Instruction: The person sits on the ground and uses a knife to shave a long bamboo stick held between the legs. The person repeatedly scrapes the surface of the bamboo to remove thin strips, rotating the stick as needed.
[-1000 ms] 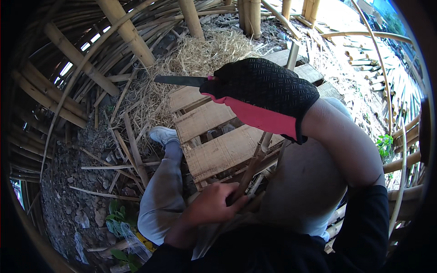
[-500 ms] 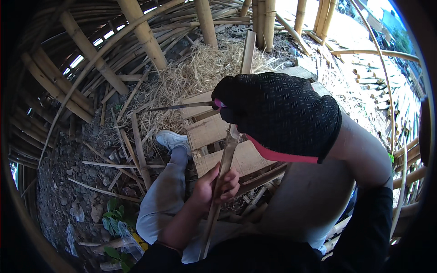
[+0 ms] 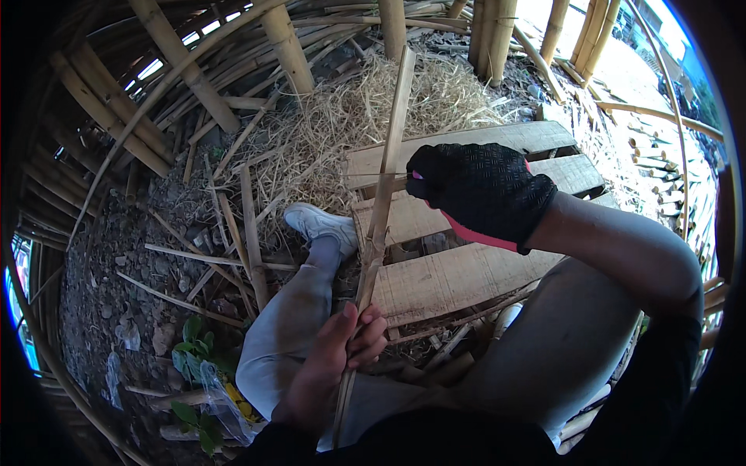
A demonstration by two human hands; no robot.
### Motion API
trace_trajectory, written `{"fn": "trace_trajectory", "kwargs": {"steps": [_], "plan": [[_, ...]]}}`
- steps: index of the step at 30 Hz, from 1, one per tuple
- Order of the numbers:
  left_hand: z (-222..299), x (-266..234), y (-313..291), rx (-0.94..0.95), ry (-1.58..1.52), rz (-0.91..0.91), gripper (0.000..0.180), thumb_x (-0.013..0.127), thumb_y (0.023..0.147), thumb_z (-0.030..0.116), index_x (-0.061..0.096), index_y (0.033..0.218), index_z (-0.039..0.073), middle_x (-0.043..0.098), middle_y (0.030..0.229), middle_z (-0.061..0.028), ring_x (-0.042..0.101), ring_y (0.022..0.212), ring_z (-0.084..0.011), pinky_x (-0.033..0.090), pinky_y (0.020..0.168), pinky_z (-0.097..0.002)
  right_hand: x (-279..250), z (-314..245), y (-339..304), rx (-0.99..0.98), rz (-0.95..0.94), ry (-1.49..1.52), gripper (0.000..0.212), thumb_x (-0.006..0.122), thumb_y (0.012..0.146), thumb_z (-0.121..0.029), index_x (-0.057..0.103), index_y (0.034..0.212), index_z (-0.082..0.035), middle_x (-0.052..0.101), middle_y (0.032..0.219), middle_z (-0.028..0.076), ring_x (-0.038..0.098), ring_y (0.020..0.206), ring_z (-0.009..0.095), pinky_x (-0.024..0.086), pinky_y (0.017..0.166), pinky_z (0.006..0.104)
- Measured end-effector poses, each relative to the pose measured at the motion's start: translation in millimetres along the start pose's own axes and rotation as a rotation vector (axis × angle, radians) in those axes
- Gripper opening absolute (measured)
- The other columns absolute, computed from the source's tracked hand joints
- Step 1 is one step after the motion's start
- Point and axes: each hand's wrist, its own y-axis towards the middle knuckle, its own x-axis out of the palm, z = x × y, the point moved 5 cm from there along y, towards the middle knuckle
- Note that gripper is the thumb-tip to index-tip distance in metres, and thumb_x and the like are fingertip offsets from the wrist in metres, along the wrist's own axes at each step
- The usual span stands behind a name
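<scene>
Base of thin, straight blade (image 3: 369,174) hidden inside black-and-pink gloved right grip (image 3: 482,190), shape too slight to tell. Pale split-bamboo strip (image 3: 386,179) partly covered by bare left grip (image 3: 342,342).

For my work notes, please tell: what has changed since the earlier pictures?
The bamboo strip swung left, its upper end passing the gloved right hand; the left hand shifted left too. The knife now shows nearly edge-on. Both hands kept their holds; the wooden slats stayed put.
</scene>
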Motion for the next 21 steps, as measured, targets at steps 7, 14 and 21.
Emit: {"fn": "trace_trajectory", "kwargs": {"steps": [7,14,21], "plan": [[2,-8,4,0.007,0.037,0.062,0.052,0.044,0.1,0.068,0.042,0.093,0.017,0.028,0.062,0.0095,0.023,0.046,-0.0012,0.019,0.043,-0.02,22,-29,-4,-0.149,0.006,-0.183,0.023,0.061,0.097,-0.032,0.072,0.109,-0.016,0.073,0.084,0.007,0.073,0.076,0.028,0.058,0.063,0.0422],[-4,0,-1,-0.114,-0.022,-0.001,0.057,0.04,0.098,0.074,0.041,0.095,0.017,0.026,0.067,0.0081,0.024,0.053,-0.004,0.021,0.049,-0.0226,19,-19,8,-0.375,0.125,-0.479,0.018,0.068,0.088,-0.033,0.071,0.094,-0.017,0.069,0.075,0.0,0.071,0.068,0.021,0.053,0.052,0.0384],[-7,-2,2,-0.128,-0.055,0.027,0.054,0.039,0.1,0.072,0.04,0.092,0.019,0.026,0.066,0.0086,0.023,0.051,-0.0039,0.019,0.047,-0.0227,21,-3,12,-0.464,0.276,-0.496,0.02,0.07,0.085,-0.039,0.064,0.079,-0.021,0.058,0.063,-0.001,0.065,0.058,0.02,0.049,0.047,0.0368]]}}
